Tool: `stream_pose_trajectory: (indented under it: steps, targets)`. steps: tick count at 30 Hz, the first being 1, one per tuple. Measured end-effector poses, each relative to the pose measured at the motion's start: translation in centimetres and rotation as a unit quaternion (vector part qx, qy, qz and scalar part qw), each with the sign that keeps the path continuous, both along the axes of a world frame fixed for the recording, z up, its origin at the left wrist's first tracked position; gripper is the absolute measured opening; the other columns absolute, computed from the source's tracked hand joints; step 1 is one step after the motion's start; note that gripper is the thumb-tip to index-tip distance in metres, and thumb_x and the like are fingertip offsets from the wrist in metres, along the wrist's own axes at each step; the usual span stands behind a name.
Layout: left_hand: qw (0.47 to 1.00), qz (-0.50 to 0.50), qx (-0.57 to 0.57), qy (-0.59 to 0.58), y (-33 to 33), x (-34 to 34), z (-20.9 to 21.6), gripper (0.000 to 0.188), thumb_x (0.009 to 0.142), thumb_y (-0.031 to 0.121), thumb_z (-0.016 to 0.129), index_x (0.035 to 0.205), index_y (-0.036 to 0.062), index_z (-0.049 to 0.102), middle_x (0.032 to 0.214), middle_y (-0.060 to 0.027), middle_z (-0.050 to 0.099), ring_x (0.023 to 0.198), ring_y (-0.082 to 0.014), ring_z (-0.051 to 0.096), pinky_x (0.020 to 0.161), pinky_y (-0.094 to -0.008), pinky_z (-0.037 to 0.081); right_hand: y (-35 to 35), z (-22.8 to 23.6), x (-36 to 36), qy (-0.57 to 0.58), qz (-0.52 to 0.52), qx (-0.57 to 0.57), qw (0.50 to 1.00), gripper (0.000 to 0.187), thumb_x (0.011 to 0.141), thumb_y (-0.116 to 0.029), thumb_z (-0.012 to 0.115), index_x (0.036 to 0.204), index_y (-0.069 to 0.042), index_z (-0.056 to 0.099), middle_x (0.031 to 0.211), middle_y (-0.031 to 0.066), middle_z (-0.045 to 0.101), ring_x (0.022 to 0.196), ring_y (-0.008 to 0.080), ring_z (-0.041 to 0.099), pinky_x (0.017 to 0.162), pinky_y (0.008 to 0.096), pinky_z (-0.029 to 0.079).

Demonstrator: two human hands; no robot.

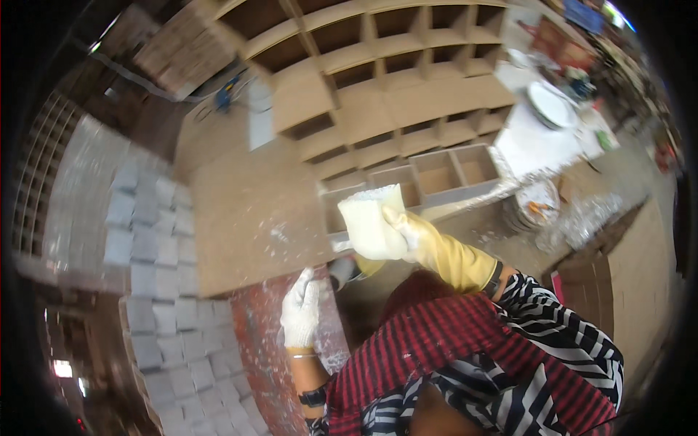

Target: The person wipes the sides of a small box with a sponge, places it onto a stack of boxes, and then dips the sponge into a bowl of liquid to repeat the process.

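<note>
My right hand (411, 231), in a yellow rubber glove with pale fingers, grips a thick cream-coloured, floppy pad (372, 227). It looks like foam or folded cloth, and I cannot tell which. Its upper edge looks rough. The pad is raised in front of a grey-brown divided box (436, 173). To the left, my left hand (299, 309) wears a white knit glove. Its fingers are drawn together beside the brown board table (254, 207), over a red, white-spattered surface (269, 341). Whatever those fingers hold, if anything, is too small to make out.
Several brown compartment boxes (407, 102) fill the far side. Stacks of grey-white blocks (156, 254) stand at the left. On the right are a white basin (550, 105), a round tub (538, 202) and crumpled clear plastic (585, 221). A blue tool (225, 94) lies at the far left.
</note>
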State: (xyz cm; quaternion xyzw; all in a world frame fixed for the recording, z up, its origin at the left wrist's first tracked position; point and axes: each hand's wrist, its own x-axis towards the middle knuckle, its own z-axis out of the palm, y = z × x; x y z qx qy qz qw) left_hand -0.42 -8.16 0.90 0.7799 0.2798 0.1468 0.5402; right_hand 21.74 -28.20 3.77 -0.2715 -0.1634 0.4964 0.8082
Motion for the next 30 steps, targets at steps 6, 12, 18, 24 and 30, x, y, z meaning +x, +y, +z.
stream_pose_trajectory:
  steps: [6,12,18,24,30]
  targets:
    - [0.972,0.004,-0.23,0.048,-3.2,1.2,0.4,0.033,0.103,0.02,0.054,0.128,-0.0002,0.06,0.09,-0.0055,0.067,0.071,-0.0102,0.062,0.067,-0.0248,0.055,-8.7,-0.7,3.5,-0.114,-0.224,0.028,0.968,0.057,0.097,-0.035,0.064,0.141,-0.004,0.047,0.131,0.0074,0.059,0.118,0.0165,0.058,0.097,0.0334,0.049]
    - [0.961,-0.066,-0.254,0.083,-5.6,4.4,-1.1,0.037,0.103,0.016,0.052,0.135,-0.0015,0.054,0.095,-0.0145,0.07,0.075,-0.0183,0.068,0.073,-0.0305,0.059,-17.5,0.9,8.0,-0.138,-0.376,-0.037,0.916,0.051,0.094,-0.03,0.07,0.135,-0.004,0.053,0.119,0.0027,0.062,0.106,0.0112,0.059,0.089,0.0279,0.05]
    - [0.958,-0.148,-0.226,0.096,-10.1,10.6,-0.9,0.038,0.103,0.012,0.05,0.137,-0.0036,0.052,0.1,-0.0175,0.068,0.081,-0.0203,0.069,0.076,-0.0312,0.059,-27.0,1.7,13.0,-0.236,-0.504,-0.202,0.806,0.04,0.091,-0.027,0.07,0.122,-0.004,0.058,0.104,0.0054,0.065,0.092,0.0139,0.062,0.082,0.0291,0.051]
    - [0.956,-0.122,-0.222,0.146,-17.1,16.4,-1.8,0.036,0.103,0.014,0.051,0.136,-0.0007,0.055,0.101,-0.0167,0.068,0.081,-0.0196,0.068,0.077,-0.0311,0.058,-36.5,3.4,25.6,-0.378,-0.547,-0.417,0.62,0.035,0.084,-0.01,0.072,0.117,-0.005,0.062,0.101,0.0065,0.068,0.095,0.0165,0.063,0.084,0.031,0.05]
    - [0.946,-0.162,-0.228,0.162,-26.6,20.7,-3.0,0.037,0.102,0.018,0.056,0.136,0.0031,0.056,0.101,-0.0125,0.07,0.085,-0.0195,0.069,0.082,-0.0325,0.056,-44.4,5.1,39.3,-0.532,-0.44,-0.565,0.452,0.042,0.081,-0.013,0.074,0.12,-0.004,0.06,0.111,0.0199,0.068,0.106,0.0368,0.064,0.091,0.0396,0.05]
